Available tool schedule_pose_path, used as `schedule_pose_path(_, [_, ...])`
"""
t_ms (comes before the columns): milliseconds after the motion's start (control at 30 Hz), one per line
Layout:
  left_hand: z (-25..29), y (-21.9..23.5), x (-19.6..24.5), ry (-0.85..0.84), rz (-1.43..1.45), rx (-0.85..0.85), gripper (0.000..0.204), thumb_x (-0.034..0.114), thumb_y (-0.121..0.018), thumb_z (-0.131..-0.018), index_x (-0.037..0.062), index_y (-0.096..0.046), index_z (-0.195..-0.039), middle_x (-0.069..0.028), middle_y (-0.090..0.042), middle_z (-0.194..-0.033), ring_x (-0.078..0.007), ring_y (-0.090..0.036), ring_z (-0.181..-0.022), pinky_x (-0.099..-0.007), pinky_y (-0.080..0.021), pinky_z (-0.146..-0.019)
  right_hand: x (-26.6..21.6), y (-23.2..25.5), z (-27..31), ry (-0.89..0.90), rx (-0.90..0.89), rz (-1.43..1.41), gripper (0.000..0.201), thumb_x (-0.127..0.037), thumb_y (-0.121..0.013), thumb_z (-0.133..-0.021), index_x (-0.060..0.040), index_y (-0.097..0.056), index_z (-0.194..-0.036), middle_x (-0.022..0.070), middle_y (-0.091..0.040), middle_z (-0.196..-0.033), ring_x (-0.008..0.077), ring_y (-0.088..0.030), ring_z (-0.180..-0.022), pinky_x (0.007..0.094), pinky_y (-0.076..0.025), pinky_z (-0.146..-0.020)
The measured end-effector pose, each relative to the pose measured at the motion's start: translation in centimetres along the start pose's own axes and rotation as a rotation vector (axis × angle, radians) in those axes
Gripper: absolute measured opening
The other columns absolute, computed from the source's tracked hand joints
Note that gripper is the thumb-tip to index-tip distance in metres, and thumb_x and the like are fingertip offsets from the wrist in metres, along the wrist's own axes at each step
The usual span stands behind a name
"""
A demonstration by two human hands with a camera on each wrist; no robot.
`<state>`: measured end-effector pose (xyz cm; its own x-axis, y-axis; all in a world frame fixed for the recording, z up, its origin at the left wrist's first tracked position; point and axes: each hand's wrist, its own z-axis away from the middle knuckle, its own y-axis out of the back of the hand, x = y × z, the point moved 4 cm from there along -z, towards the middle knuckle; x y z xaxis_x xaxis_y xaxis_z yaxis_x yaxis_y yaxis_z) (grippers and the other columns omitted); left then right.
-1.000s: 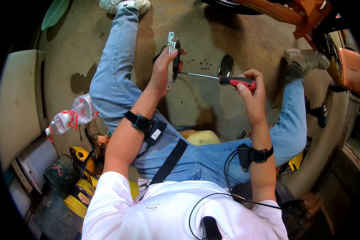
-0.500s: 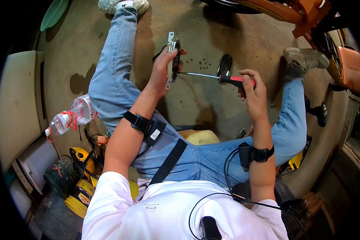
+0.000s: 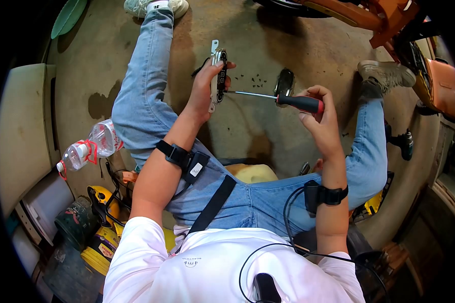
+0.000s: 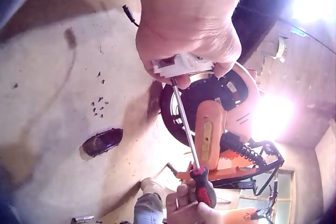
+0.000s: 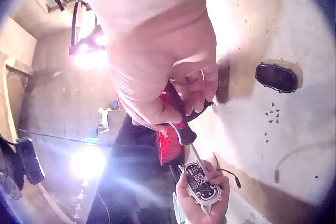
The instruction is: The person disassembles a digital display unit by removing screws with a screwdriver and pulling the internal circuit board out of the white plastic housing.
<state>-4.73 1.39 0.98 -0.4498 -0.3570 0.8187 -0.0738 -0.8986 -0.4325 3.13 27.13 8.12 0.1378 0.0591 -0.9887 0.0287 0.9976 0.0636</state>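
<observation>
An oval display unit (image 5: 198, 182) with a dark digit face and pale metal tabs is gripped by my left hand (image 3: 205, 87), thumb and fingers on its two sides. My right hand (image 3: 322, 121) holds a red and black screwdriver (image 3: 301, 103) by the handle, fingers curled round it. The screwdriver's metal shaft (image 4: 186, 124) runs level across to the unit, its tip at the edge near the lower end in the head view. From behind the unit comes a short black cable with a connector (image 5: 237, 183).
A dark oval cover (image 3: 285, 82) lies on the floor beside several small screws (image 4: 98, 106). An orange vehicle (image 3: 349, 15) stands at the upper right, a drill (image 3: 404, 144) at the right. Clear bottles (image 3: 104, 139) and a yellow-black item (image 3: 102, 202) are at the left.
The right hand's fingers have shifted on the screwdriver handle, and the handle's red and black sides show turned differently. The left hand and the unit have barely moved.
</observation>
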Motion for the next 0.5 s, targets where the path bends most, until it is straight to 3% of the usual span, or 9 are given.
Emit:
schedule_pose_path(133, [0.0,0.1,0.0,0.014,-0.007,0.004,0.05,0.033,-0.05,-0.097,0.0094,-0.045,-0.141,-0.0065,-0.064,-0.112,-0.008,-0.054,-0.073,-0.0222,-0.044,-0.064,-0.4,0.3,-0.3,-0.046,-0.014,0.025,0.043,-0.01,-0.07,-0.086,-0.0053,-0.048,-0.122,0.0077,-0.058,-0.108,0.0141,-0.058,-0.096,0.0284,-0.048,-0.089])
schedule_pose_path(200, [0.0,0.1,0.0,0.015,-0.013,0.007,0.05,0.033,-0.05,-0.097,0.0095,-0.045,-0.141,-0.0065,-0.064,-0.112,-0.0081,-0.054,-0.073,-0.0223,-0.044,-0.064,0.7,0.9,-0.1,-0.521,-0.017,-0.039,0.048,-0.007,-0.072,-0.083,-0.0049,-0.047,-0.124,0.0086,-0.058,-0.114,0.0153,-0.054,-0.11,0.0317,-0.043,-0.1])
schedule_pose_path(233, [0.0,0.1,0.0,0.014,-0.009,0.009,0.05,0.033,-0.051,-0.097,0.0095,-0.045,-0.141,-0.0064,-0.064,-0.112,-0.0079,-0.054,-0.073,-0.0222,-0.044,-0.064,1.1,0.8,0.1,-0.52,-0.015,-0.039,0.048,-0.007,-0.072,-0.083,-0.0049,-0.047,-0.124,0.0086,-0.058,-0.114,0.0153,-0.054,-0.11,0.0317,-0.043,-0.1])
schedule_pose_path(300, [-0.1,0.1,-0.1,0.012,-0.005,0.011,0.05,0.032,-0.051,-0.097,0.0096,-0.045,-0.141,-0.0063,-0.064,-0.112,-0.0078,-0.054,-0.073,-0.0222,-0.044,-0.064,0.3,0.5,0.1,-0.046,-0.022,0.099,0.045,-0.012,-0.071,-0.086,-0.0042,-0.047,-0.124,0.0084,-0.06,-0.108,0.0148,-0.059,-0.098,0.03,-0.049,-0.089])
schedule_pose_path(400, [0.0,0.1,-0.1,0.013,-0.001,0.011,0.05,0.033,-0.051,-0.097,0.0098,-0.045,-0.141,-0.0062,-0.064,-0.113,-0.0076,-0.055,-0.073,-0.0221,-0.044,-0.063,0.0,0.0,-0.2,0.02,-0.037,0.02,0.045,-0.013,-0.07,-0.086,-0.0038,-0.047,-0.124,0.0078,-0.06,-0.105,0.0143,-0.06,-0.094,0.0286,-0.05,-0.085])
schedule_pose_path(433, [0.0,0.1,-0.1,0.019,0.003,0.011,0.05,0.033,-0.051,-0.097,0.0098,-0.045,-0.141,-0.0061,-0.064,-0.113,-0.0078,-0.055,-0.073,-0.0219,-0.044,-0.064,-0.3,0.1,-0.3,0.02,-0.038,0.02,0.045,-0.013,-0.07,-0.086,-0.0038,-0.047,-0.124,0.0078,-0.06,-0.105,0.0143,-0.06,-0.094,0.0286,-0.05,-0.085])
schedule_pose_path(500, [0.0,0.2,-0.1,0.024,0.004,0.013,0.05,0.033,-0.051,-0.097,0.0099,-0.045,-0.141,-0.0061,-0.064,-0.113,-0.0079,-0.055,-0.073,-0.0218,-0.044,-0.064,0.3,0.5,-0.2,-0.379,-0.004,-0.033,0.045,-0.01,-0.069,-0.085,-0.0039,-0.047,-0.124,0.0085,-0.059,-0.11,0.0147,-0.059,-0.101,0.0288,-0.049,-0.089])
